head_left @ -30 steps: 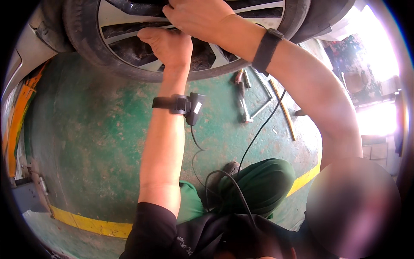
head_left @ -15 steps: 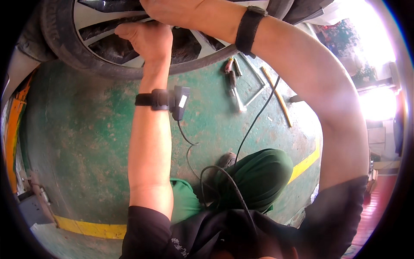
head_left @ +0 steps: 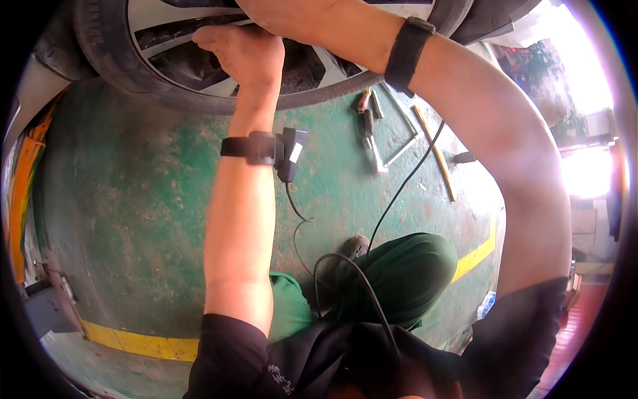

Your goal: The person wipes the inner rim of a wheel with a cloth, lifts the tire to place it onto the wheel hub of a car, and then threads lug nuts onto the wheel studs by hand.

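A car wheel (head_left: pixel 325 72) with light and black spokes and a dark tyre fills the top of the view. My left hand (head_left: pixel 251 56) is raised in front of its spokes, closed, thumb pointing left. Its curled fingers face away, so what they hold cannot be made out. Just above and to the right, my right hand (head_left: pixel 282 14) reaches across from the right, overlapping or very near the left one. Its fingers are hidden or cut off by the top edge. A black strap with a small box (head_left: pixel 291 154) and cable sits on my left wrist; another black strap (head_left: pixel 407 56) is on my right.
On the green floor (head_left: pixel 146 219) right of centre lie hand tools (head_left: pixel 371 133), a bent metal bar (head_left: pixel 407 143) and a yellowish rod (head_left: pixel 435 154). A black cable (head_left: pixel 402 189) runs past my bent knee (head_left: pixel 405 272). An orange stand (head_left: pixel 26 193) is at far left.
The whole view has shifted slightly, so wheel, arms and tools appear a little further right. Both hands stay at the wheel, with little visible change in pose.
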